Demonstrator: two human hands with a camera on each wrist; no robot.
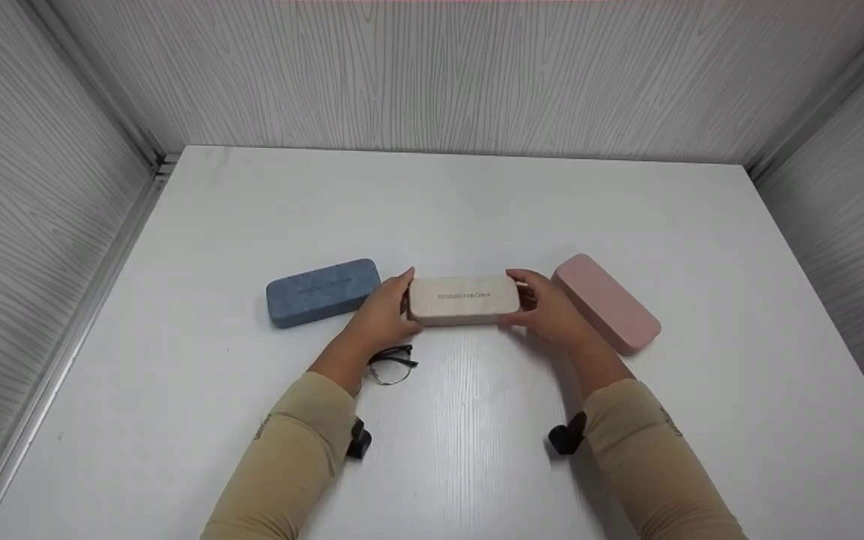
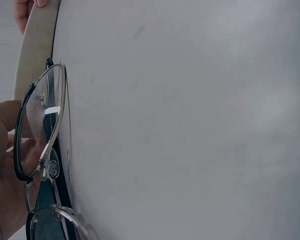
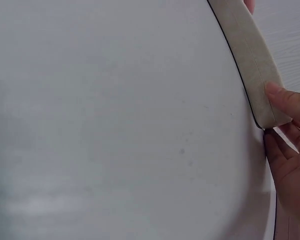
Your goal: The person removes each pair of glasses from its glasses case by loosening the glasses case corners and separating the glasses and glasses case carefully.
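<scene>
Got tan sleeves (image 1: 286,442) right up by the camera, with a small black gadget (image 1: 358,440) sticking out at each cuff. Past those, seeing a cream case (image 1: 464,300) around the middle of the white desk (image 1: 462,210), printed side up and looking closed. Gripping its left end with the left hand (image 1: 381,316) and pinching the right end with the right hand (image 1: 550,309), with a thumb pressed on the near face. Can't tell whether resting flat or lifted a touch. Also spotting a blue case (image 1: 319,292) just left of the left hand, a bit askew, plus a pink case (image 1: 610,306) slanting just right of the right hand. Oh, and finding dark-rimmed glasses (image 1: 394,352) on the desk, partly hidden by the left wrist. Seeing wood-grain panels (image 1: 439,75) on three sides.
</scene>
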